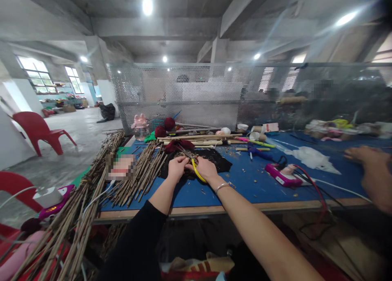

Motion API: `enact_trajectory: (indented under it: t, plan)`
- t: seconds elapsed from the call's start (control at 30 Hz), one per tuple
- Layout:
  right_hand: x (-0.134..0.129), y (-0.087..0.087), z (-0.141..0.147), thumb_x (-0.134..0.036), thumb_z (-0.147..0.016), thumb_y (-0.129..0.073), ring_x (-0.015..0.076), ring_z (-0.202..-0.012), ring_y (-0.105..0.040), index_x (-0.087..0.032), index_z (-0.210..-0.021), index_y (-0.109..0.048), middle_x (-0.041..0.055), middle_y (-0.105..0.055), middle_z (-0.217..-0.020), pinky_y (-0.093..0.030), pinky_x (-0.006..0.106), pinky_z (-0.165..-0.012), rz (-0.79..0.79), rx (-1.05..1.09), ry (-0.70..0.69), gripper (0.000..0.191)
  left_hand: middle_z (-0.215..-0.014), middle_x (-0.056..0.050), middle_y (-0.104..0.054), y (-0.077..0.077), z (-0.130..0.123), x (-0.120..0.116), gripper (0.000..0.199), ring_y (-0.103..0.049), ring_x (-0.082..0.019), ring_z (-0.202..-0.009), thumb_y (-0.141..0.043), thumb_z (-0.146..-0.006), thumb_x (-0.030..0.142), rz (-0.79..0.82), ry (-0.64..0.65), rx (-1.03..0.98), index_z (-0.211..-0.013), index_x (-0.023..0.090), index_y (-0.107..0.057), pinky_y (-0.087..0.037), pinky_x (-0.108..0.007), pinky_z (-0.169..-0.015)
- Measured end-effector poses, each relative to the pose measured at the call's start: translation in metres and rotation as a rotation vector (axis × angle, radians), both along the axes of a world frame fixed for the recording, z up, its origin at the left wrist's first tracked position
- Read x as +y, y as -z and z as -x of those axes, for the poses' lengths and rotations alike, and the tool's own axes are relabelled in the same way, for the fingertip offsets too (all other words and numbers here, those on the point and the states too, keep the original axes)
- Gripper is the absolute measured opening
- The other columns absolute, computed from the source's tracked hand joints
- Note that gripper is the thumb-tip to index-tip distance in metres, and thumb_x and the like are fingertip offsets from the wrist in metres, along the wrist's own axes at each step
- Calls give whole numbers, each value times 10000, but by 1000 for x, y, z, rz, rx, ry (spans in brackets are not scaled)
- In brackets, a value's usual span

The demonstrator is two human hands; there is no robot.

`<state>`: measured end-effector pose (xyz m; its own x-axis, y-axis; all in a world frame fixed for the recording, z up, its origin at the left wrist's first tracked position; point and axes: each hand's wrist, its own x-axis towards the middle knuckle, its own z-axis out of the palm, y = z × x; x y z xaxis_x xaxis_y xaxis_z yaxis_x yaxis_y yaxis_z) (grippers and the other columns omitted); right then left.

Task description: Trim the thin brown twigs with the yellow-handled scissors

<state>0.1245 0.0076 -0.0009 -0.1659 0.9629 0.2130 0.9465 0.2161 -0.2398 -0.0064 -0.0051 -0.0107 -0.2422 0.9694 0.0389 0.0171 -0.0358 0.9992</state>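
My right hand [207, 169] is closed around a pair of scissors with yellow handles [197, 171], their metal blades pointing up and away from me. Beside it, my left hand [177, 169] has its fingers pinched together close to the blades. What those fingers hold is too small to make out. Both hands are over a black cloth [221, 161] strewn with brownish bits. A dark red bundle [180, 145] lies just beyond the blades. Left of my hands, many thin brown sticks [141, 171] are spread on the blue tabletop [245, 191].
A long stick bundle [88, 187] overhangs the table's left edge. A phone [121, 167] lies near it with a white cable. A purple power strip [283, 175], a blue glue gun [259, 152] and a plastic bag [315, 159] are right. Another person's hand [364, 154] rests far right.
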Motion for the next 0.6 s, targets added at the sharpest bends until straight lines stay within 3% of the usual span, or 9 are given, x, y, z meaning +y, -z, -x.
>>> enact_trajectory:
  t: [0.37, 0.6]
  plan:
    - [-1, -2, 0, -750, -701, -410, 262, -915, -619, -172, -962, -587, 142, -662, -948, -415, 300, -755, 37, -20, 24, 659, -677, -48, -646, 9, 2, 9, 325, -474, -65, -456, -658, -671, 314, -69, -45, 20, -909, 94, -677, -357, -170, -411]
    - [-4, 0, -1, -730, -700, -445, 274, -933, -612, -153, -1013, -513, 138, -651, -963, -415, 305, -737, -17, 7, -35, 660, -666, -45, -652, 16, 6, 15, 218, -547, -104, -584, -686, -623, 298, -158, -59, 42, -729, 108, -678, -414, -188, -538]
